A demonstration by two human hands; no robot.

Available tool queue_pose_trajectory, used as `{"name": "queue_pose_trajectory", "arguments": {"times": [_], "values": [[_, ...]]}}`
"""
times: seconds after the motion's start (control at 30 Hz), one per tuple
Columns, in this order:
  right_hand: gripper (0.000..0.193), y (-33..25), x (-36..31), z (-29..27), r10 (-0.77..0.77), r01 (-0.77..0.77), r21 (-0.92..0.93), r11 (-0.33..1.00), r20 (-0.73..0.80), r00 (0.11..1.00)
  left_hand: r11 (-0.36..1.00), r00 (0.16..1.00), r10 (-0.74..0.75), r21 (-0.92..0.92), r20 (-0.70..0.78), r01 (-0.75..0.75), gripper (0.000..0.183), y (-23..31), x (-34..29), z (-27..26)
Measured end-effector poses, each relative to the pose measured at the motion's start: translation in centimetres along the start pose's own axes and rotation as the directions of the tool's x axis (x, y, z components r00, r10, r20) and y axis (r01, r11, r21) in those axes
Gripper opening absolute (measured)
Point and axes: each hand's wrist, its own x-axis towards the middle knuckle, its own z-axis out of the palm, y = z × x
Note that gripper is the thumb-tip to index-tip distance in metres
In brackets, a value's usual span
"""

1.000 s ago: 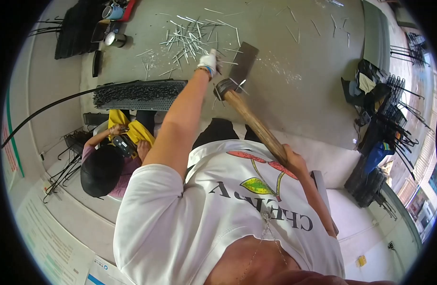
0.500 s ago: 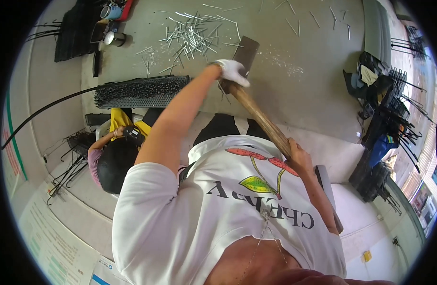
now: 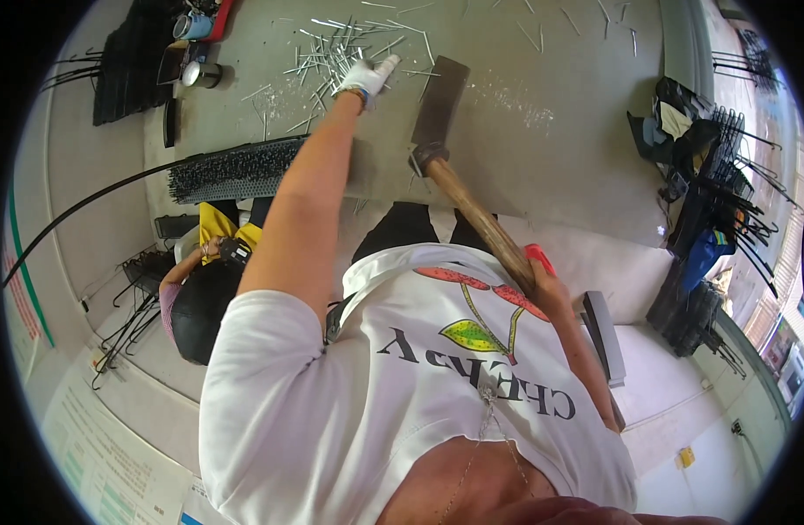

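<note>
My left hand point(image 3: 364, 77), in a white glove, reaches over a heap of long silver nails point(image 3: 332, 48) on the grey table point(image 3: 542, 166). Its thumb and fingers are apart, though some of them blend in with the nails. A hoe point(image 3: 476, 210) with a wooden handle slants from the table toward my body. Its dark flat blade point(image 3: 441, 96) rests on the tabletop, to the right of the heap. At the handle's lower end, my bare right hand point(image 3: 552, 296) is closed round the wood. A red thing point(image 3: 538, 258) shows by its fingers; its kind is unclear.
A black bristly strip point(image 3: 236, 171) lies along the table's near left edge, beside a seated person in a dark cap point(image 3: 205, 311). Cups point(image 3: 201, 74) stand at the far left. Black wire hooks point(image 3: 743, 219) and a dark bundle point(image 3: 678, 131) crowd the right side.
My left hand has left the hoe's head and moved far and left to the nails. The red thing now shows at my right hand, which stays at the handle's end.
</note>
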Motion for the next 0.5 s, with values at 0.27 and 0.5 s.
{"name": "queue_pose_trajectory", "arguments": {"times": [0.27,0.5], "values": [[0.056,-0.3,-0.6,2.1,0.021,0.000,0.137,0.991,-0.156,0.988,0.870,0.819,-0.323,0.490,0.473,0.060,0.098,-0.6,-10.6,2.8],[0.049,-1.3,-0.9,1.7,-0.017,0.049,0.223,0.974,-0.146,0.989,0.905,0.730,-0.057,-0.274,0.681,0.326,0.049,-8.3,-12.0,7.8]]}}
